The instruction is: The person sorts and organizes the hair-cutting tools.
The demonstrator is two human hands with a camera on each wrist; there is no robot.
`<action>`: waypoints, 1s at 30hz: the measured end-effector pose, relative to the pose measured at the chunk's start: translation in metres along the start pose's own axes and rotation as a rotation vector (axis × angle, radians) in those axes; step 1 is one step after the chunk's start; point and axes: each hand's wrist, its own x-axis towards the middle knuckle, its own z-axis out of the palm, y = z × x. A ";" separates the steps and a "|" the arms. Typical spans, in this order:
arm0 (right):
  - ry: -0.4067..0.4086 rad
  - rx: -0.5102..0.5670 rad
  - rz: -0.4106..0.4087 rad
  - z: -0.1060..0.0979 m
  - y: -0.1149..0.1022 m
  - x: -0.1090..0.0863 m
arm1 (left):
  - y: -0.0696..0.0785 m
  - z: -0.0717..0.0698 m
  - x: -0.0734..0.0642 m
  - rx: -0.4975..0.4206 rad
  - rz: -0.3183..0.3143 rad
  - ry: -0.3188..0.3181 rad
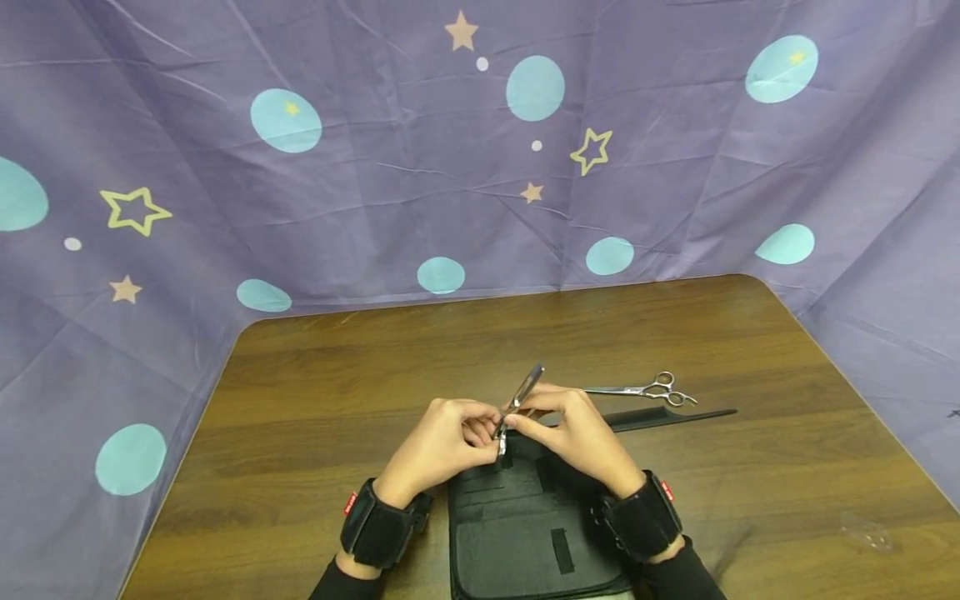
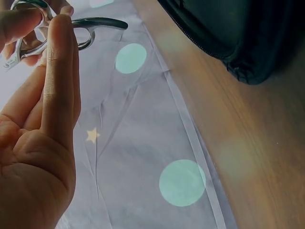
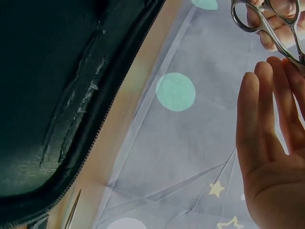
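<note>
A pair of silver scissors [image 1: 517,403] is held up between both hands, above the far edge of a black zippered case [image 1: 517,558]. My left hand [image 1: 442,433] grips them at the finger rings; the rings and a curved finger rest [image 2: 102,22] show in the left wrist view. My right hand [image 1: 588,433] pinches the same scissors farther along the shanks, its other fingers fairly straight in the right wrist view. Fingers hide part of the scissors. Slots and a dark strip [image 1: 562,551] show on the case's grey-black inside.
A second pair of silver scissors [image 1: 652,389] lies on the wooden table [image 1: 337,375] beyond my right hand. Nearer lies a black tail comb [image 1: 660,418], partly hidden by that hand. A patterned purple cloth [image 1: 375,208] hangs behind the table. A small clear object [image 1: 870,533] lies at right.
</note>
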 end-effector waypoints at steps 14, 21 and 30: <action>0.030 0.022 -0.056 -0.005 -0.002 -0.003 | 0.003 0.002 -0.001 -0.030 -0.009 -0.035; 0.018 -0.006 -0.031 -0.016 -0.001 -0.011 | -0.003 -0.001 -0.010 0.036 -0.052 -0.069; 0.009 -0.020 0.008 -0.027 0.007 -0.027 | -0.010 -0.004 -0.044 0.300 -0.118 -0.138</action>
